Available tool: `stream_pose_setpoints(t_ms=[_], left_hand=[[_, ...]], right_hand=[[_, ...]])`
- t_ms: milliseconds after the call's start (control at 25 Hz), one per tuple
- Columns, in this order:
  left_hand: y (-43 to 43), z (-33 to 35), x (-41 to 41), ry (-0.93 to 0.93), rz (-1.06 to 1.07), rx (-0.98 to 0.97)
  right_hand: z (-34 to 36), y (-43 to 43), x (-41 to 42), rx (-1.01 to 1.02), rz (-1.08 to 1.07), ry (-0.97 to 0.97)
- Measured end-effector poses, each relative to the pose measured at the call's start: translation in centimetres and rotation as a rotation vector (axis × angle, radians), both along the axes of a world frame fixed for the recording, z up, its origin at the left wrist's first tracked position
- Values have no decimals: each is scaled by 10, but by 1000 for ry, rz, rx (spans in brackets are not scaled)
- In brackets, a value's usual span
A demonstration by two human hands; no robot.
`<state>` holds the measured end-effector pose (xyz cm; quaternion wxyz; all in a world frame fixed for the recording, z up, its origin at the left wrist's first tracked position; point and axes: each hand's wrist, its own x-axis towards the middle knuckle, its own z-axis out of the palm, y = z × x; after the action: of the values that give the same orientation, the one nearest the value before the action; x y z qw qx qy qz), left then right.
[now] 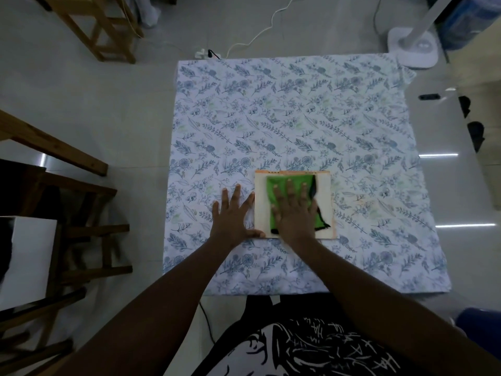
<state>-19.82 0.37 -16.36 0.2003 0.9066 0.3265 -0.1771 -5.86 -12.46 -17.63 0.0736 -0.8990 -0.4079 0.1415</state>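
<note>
A green cloth with black trim lies folded on a cream square board with an orange edge. The board rests on a table covered by a blue leaf-print sheet. My right hand presses flat on the green cloth, fingers straight and spread. My left hand lies flat on the sheet just left of the board, its thumb touching the board's lower left corner.
Wooden chairs stand to the left and a wooden stool at the back left. A white fan base sits at the back right. A power strip with a white cable lies on the floor behind the table.
</note>
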Motion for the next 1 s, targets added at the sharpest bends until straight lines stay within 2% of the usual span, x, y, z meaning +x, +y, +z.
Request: stream_pose_setpoints(t_ms=[80,200,280,360,480,560,680,760,880,1000], left_hand=[[0,1,-1,-11,4,-10],[1,3,-3,-11,17,-9],[0,4,-3,-3,12,4],[1,6,-1,7,0,12],[0,4,-2,1,19,5],[0,3,-2,0,17,1],[0,1,-2,2,18,-2],[1,2,0,9,28,-25],[-1,8,5,27,41,-63],[-16,15,8,0,68,-115]], right_hand=[[-3,-19,-15,-36,279,-17],[-10,-48,8,-19,648,-85],[-8,-46,36,-27,787,-116],[-2,-18,49,-46,644,-100],[9,26,32,-40,220,-21],[8,21,16,-48,220,-18],[2,-33,18,-42,502,-71],[1,-59,39,-34,569,-109],[8,-55,57,-39,319,-98],[13,-43,49,107,121,0]])
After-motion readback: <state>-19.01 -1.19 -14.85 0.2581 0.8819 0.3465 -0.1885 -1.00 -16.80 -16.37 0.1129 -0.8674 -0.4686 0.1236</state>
